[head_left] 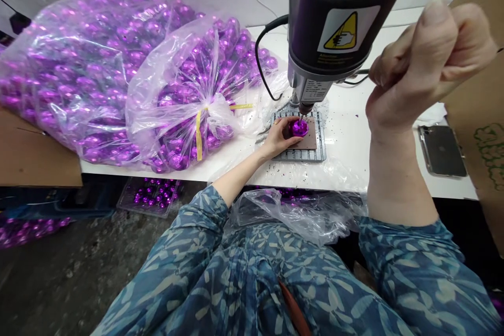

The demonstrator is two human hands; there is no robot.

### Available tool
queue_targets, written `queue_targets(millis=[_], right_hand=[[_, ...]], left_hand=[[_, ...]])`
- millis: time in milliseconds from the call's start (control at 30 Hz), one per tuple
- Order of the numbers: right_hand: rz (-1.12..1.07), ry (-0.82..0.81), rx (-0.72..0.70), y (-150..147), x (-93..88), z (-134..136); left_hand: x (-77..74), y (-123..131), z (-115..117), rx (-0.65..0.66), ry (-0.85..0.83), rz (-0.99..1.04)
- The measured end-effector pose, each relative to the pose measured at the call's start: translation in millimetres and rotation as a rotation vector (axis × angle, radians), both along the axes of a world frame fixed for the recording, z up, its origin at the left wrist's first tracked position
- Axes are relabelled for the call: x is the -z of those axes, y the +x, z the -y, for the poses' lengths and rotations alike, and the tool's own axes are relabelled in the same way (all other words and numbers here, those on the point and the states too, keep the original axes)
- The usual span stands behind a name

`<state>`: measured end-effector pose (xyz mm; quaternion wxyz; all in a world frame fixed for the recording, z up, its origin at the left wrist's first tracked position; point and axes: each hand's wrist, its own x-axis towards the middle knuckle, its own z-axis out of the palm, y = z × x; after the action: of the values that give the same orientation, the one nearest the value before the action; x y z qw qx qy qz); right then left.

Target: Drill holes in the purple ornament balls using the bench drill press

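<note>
My left hand [280,136] is curled around a shiny purple ball [300,127], its thumb and fingers pressed to the ball's left side. The ball rests on a brown board [311,140] on the slotted metal base [319,155] of a drill press [346,16]. The bit [301,117] comes down at the top of the ball; whether it has entered the ball I cannot tell. To the right of the drill's head, my right hand [433,58] is raised in a closed fist. What it grips, if anything, is hidden.
Large clear bags of purple balls [98,63] fill the left side of the white table [346,131]. A phone [441,150] lies at right beside a cardboard box [480,89]. Dark shavings and clear plastic [291,215] lie near the front edge. A tray [153,197] of balls sits below.
</note>
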<state>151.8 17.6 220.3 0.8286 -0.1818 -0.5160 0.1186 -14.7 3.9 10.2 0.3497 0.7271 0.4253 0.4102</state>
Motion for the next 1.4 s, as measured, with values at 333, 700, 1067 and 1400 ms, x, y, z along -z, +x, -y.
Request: queue_targets(millis=[333, 700, 1067, 1400], right_hand=[[-0.06, -0.005, 0.109, 1.0, 33.2, 8.0], [-0.009, 0.179, 0.173, 11.8, 69.1, -8.5], [0.097, 0.322, 0.107, 22.1, 90.5, -10.5], [0.005, -0.018, -0.046, 4.2, -13.1, -17.5]], left_hand=[[0.8, -0.5, 0.4, -0.002, -0.011, 0.008], [-0.3, 0.2, 2.3, -0.017, -0.028, 0.006], [1.1, -0.1, 2.9, -0.003, -0.002, 0.001], [-0.8, 5.0, 13.2, -0.121, 0.004, 0.105]])
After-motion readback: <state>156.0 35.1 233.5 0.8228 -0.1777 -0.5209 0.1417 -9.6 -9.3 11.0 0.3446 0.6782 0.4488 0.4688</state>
